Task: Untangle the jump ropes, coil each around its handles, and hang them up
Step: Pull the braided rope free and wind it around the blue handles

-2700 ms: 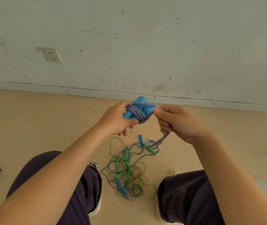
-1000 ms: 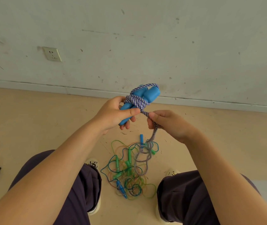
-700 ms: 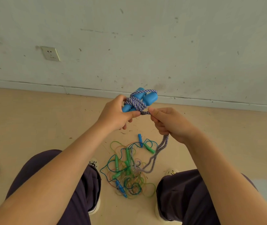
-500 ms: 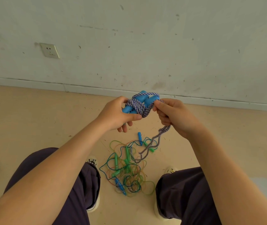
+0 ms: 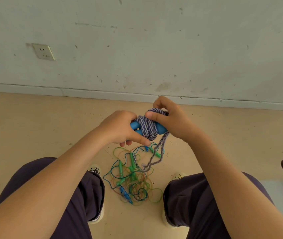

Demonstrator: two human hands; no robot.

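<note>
Right now the person is sitting over the floor (image 5: pixel 34 126), knees apart, with a tangled pile of green and blue ropes (image 5: pixel 132 176) lying between the shoes at six o'clock. Both hands are working at centre: the left hand (image 5: pixel 120 128) is gripping the blue handles (image 5: pixel 135 125), and the right hand (image 5: pixel 170 118) is pinching the striped rope (image 5: pixel 148 128) coiled around them, its loose loop dangling toward five o'clock.

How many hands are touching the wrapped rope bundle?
2: the left hand grips the blue handles on the left side, and the right hand pinches the rope over the top right.
</note>
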